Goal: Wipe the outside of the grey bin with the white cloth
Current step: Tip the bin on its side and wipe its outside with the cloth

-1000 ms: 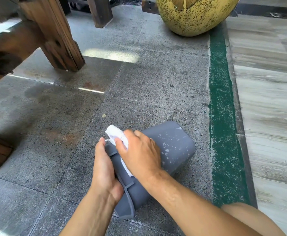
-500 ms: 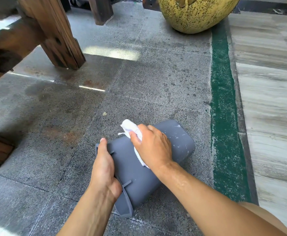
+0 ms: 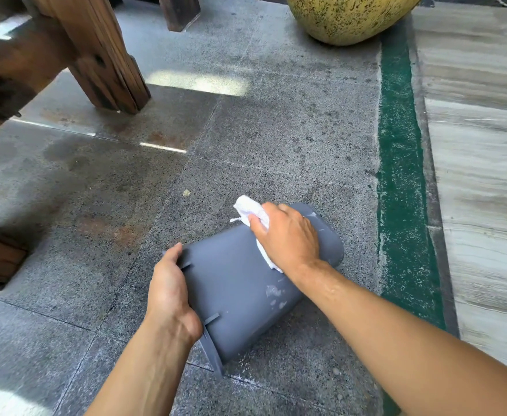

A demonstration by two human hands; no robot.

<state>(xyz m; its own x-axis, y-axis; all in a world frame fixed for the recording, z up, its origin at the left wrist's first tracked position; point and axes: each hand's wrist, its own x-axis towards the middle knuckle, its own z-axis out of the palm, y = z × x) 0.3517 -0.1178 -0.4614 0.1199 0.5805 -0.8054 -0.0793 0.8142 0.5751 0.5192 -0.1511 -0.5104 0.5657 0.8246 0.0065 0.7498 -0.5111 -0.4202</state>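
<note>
while left hand (image 3: 171, 283) grips grey bin (image 3: 234, 289) – right hand (image 3: 288, 235) presses white cloth (image 3: 250, 210)

Two bare forearms, no sleeves, no gloves, a bare knee (image 3: 396, 411)

Grey plastic bin (image 3: 234, 295): uniform slate grey, with scattered whitish smears and specks. White terry cloth (image 3: 250, 210): plain white, no print. Speckled stone floor tiles (image 3: 276, 130): mid-grey with fine black and white flecks, darker blotches and rust-brown stains toward the left. Painted floor stripe (image 3: 399, 145): dark green, worn, with chalky white edges. Pale streaked paving (image 3: 480, 145): light grey with darker streaks. Round glazed pot (image 3: 348, 16): mustard yellow, peppered with dark spots. Wooden posts (image 3: 102, 55): reddish brown, dark patches.
</note>
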